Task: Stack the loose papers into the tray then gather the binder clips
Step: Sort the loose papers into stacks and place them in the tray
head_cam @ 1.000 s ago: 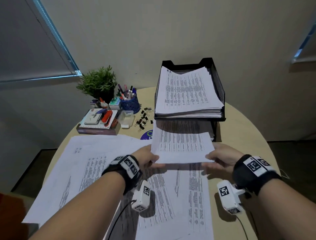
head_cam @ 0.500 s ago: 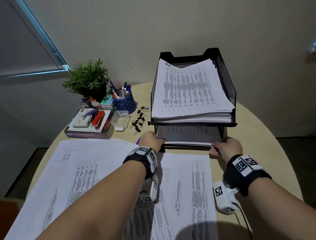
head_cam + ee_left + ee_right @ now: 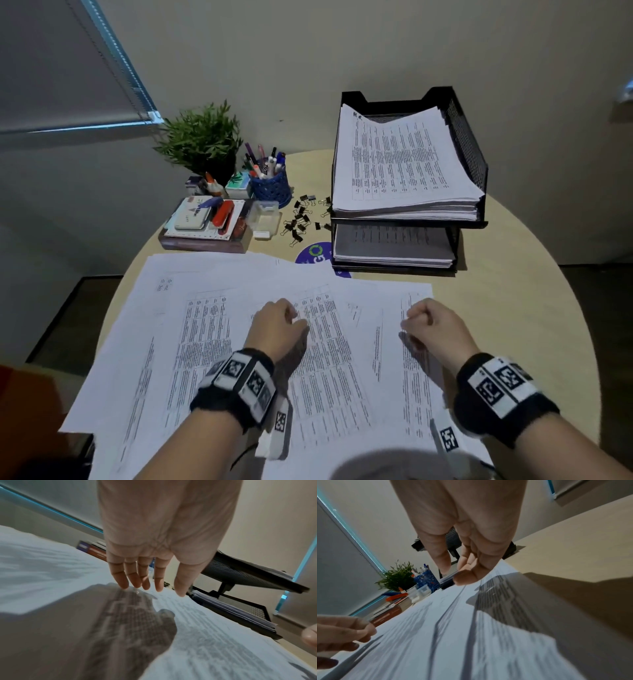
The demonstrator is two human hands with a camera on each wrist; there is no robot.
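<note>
Several loose printed papers lie spread over the near half of the round table. A black two-tier mesh tray stands at the back right, with a thick stack on top and a thinner stack in the lower tier. Small black binder clips lie scattered left of the tray. My left hand hovers over the papers, fingers straight, tips at the sheet. My right hand hangs above the right-hand sheet with fingers loosely curled, holding nothing.
A clear plastic box sits beside the clips. Behind it are a blue pen cup and a potted plant. A book carrying a red stapler lies at the back left. A blue round sticker peeks out by the tray.
The sheet both hands held went into the tray's lower tier. Both hands let go and drew back toward me over the loose papers.
</note>
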